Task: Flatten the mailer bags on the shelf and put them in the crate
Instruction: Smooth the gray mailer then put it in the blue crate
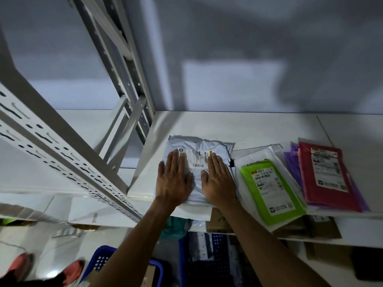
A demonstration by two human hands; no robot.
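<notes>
Forearms (145, 235) in, left hand (174, 179) & right hand (217, 181) flat, fingers straight, pressing white mailer (196, 146) at shelf (248, 125) front edge. Might skid off w/ uneven push, missing blue crate (99, 264) below.

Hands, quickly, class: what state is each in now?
Left hand: open, flat on the white mailer.
Right hand: open, flat on the same mailer.
</notes>
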